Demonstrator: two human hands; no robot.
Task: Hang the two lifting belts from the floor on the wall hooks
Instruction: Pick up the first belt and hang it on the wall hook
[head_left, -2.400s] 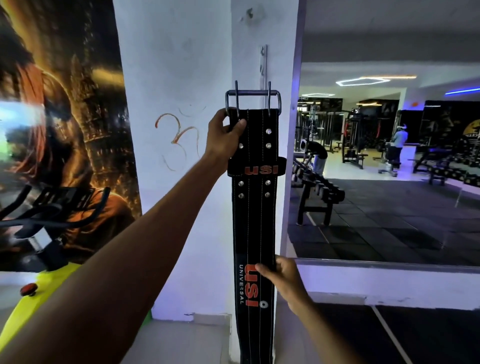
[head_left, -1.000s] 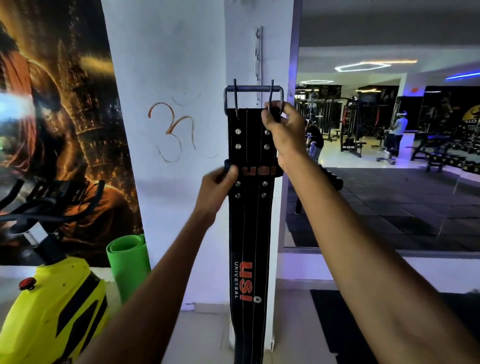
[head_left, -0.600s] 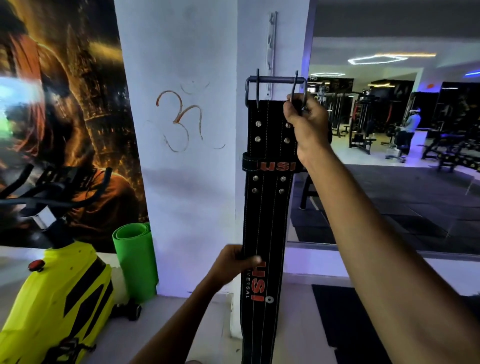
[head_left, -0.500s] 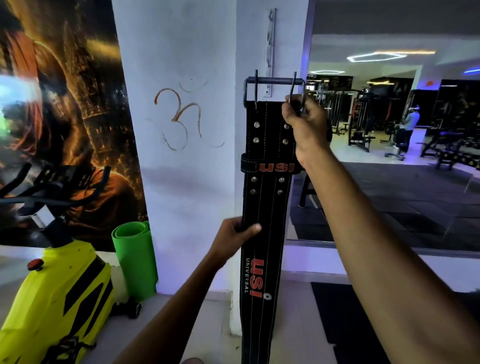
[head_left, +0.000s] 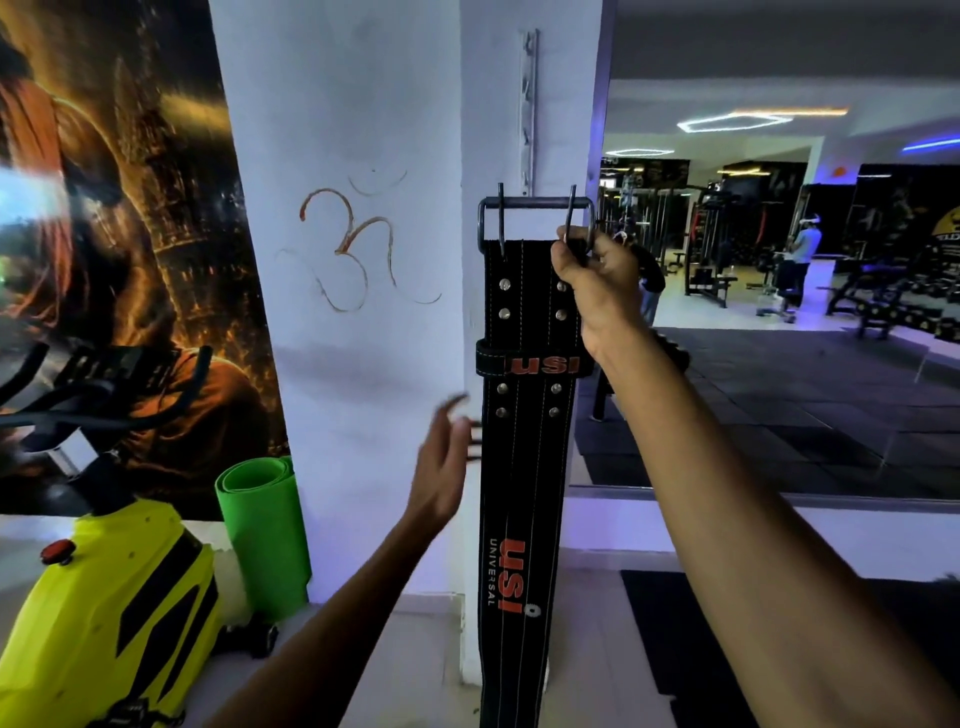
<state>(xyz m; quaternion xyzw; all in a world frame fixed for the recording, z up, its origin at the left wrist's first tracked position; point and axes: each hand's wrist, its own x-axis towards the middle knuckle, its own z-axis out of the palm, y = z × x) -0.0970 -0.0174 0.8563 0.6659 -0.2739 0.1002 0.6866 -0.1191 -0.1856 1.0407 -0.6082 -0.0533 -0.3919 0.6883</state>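
A black lifting belt (head_left: 524, 467) with red USI lettering hangs straight down in front of a white pillar. Its steel buckle (head_left: 535, 205) is at the top, just below a vertical white hook rail (head_left: 529, 104) fixed to the pillar. My right hand (head_left: 592, 275) grips the belt at the buckle's right corner. My left hand (head_left: 441, 462) is open beside the belt's left edge, fingers spread and blurred, not touching it. I cannot tell whether the buckle rests on a hook. Only one belt is in view.
A yellow exercise bike (head_left: 104, 613) stands at the lower left, with a rolled green mat (head_left: 265, 535) leaning on the pillar. A large mirror (head_left: 779, 312) to the right reflects gym machines and a person. A black floor mat (head_left: 675, 649) lies at the lower right.
My left hand has let go of the belt's lower part and moved up and away, open. My right hand keeps its hold at the buckle, and the belt stays at the same height.
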